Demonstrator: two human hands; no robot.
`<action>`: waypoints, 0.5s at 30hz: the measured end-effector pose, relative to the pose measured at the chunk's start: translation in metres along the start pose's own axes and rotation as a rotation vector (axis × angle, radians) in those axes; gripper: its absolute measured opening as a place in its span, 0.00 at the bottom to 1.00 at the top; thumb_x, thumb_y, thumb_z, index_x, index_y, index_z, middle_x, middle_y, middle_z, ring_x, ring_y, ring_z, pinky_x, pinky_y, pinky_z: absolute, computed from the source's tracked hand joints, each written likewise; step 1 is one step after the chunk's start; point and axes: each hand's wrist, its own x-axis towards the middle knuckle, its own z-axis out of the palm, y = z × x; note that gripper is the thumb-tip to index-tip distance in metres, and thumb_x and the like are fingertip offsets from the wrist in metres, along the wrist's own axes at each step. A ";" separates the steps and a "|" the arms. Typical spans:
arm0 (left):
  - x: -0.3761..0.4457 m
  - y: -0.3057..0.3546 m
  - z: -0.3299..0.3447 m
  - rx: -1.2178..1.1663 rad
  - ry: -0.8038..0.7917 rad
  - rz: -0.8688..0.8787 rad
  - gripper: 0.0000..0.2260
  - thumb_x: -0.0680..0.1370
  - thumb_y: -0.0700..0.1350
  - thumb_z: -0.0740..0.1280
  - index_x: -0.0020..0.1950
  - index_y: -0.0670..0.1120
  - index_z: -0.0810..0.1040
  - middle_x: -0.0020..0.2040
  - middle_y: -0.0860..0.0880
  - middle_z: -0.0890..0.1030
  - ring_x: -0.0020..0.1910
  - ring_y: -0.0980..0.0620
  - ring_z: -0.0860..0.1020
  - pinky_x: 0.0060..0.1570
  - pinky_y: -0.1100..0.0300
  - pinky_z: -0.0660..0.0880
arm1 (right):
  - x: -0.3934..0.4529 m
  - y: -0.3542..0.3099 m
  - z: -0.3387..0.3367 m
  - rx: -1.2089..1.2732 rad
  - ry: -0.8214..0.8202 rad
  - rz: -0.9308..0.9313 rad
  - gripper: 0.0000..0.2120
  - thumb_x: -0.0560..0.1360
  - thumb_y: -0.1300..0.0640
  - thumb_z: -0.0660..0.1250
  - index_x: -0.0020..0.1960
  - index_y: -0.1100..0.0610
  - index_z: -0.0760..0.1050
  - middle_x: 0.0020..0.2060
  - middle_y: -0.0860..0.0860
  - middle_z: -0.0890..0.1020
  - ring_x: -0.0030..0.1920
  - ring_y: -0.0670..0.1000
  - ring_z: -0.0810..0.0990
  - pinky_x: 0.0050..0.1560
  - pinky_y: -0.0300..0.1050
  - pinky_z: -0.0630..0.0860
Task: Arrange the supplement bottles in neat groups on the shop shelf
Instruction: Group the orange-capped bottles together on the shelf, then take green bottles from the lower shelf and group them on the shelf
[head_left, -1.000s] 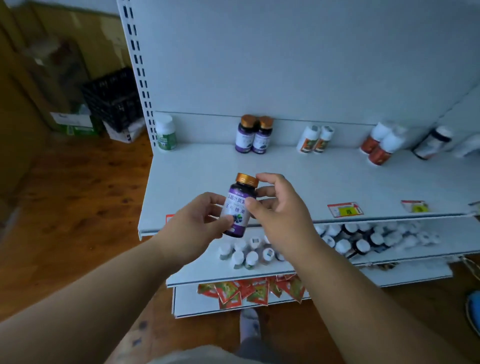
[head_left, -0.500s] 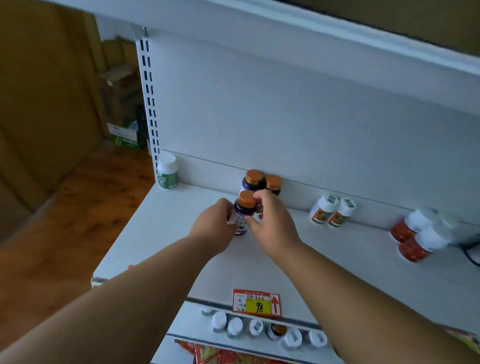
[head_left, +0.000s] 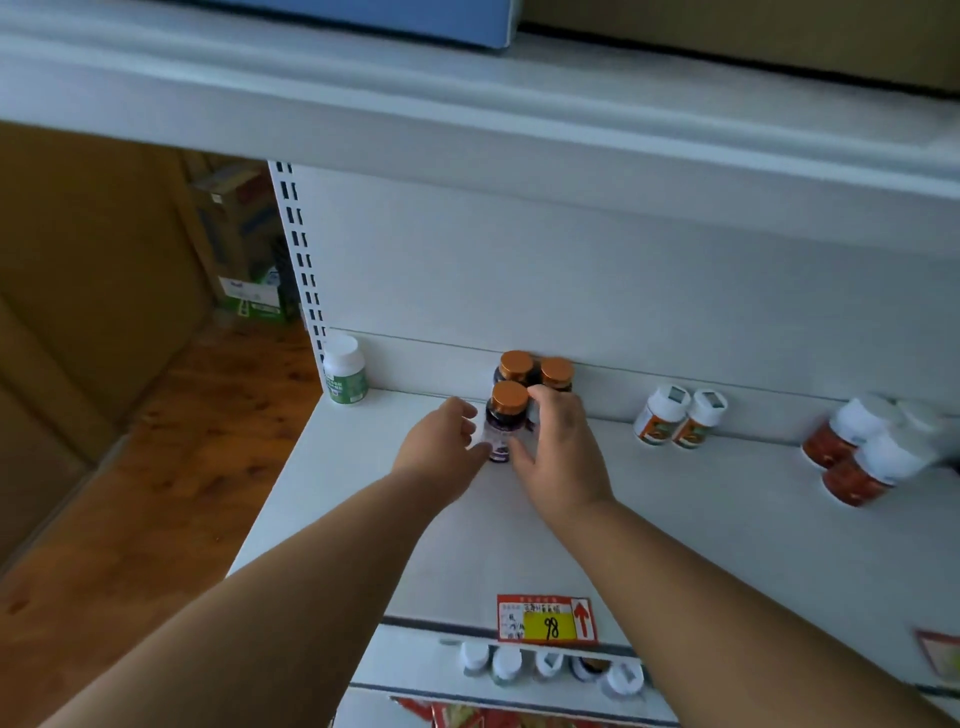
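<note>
A purple supplement bottle (head_left: 504, 431) with an orange cap stands upright on the white shelf (head_left: 675, 530), right in front of two matching purple bottles (head_left: 535, 371) at the back wall. My right hand (head_left: 558, 457) grips its right side with thumb and fingers. My left hand (head_left: 441, 452) is at its left side: the thumb touches the lower label, and the curled fingers sit a little off the bottle.
A white-capped green bottle (head_left: 344, 370) stands at the shelf's back left. Two white bottles (head_left: 678, 418) and red ones (head_left: 862, 457) are to the right. A price tag (head_left: 545, 618) marks the front edge, with several bottles (head_left: 545, 667) on the shelf below.
The bottle went from chest height to the shelf and now stands before the two matching bottles. My left fingers have eased off its side. The camera has moved closer.
</note>
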 end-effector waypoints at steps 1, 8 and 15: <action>-0.007 -0.003 -0.003 0.007 0.001 0.021 0.18 0.76 0.49 0.71 0.64 0.50 0.73 0.55 0.54 0.80 0.50 0.55 0.77 0.52 0.60 0.74 | -0.008 -0.003 -0.001 -0.006 0.014 0.019 0.26 0.73 0.59 0.73 0.68 0.58 0.69 0.59 0.58 0.74 0.55 0.58 0.77 0.51 0.49 0.76; -0.072 -0.030 -0.035 0.016 -0.090 0.312 0.15 0.76 0.47 0.71 0.62 0.53 0.74 0.52 0.56 0.79 0.49 0.58 0.78 0.53 0.61 0.77 | -0.074 -0.052 0.008 0.000 0.112 0.155 0.25 0.75 0.57 0.71 0.69 0.56 0.68 0.61 0.55 0.72 0.57 0.55 0.77 0.53 0.48 0.77; -0.158 -0.065 -0.071 -0.092 -0.222 0.397 0.15 0.77 0.44 0.71 0.61 0.54 0.73 0.51 0.59 0.80 0.50 0.61 0.79 0.51 0.69 0.74 | -0.184 -0.116 0.010 0.099 0.165 0.309 0.22 0.76 0.52 0.71 0.68 0.51 0.69 0.62 0.47 0.72 0.55 0.43 0.75 0.51 0.36 0.76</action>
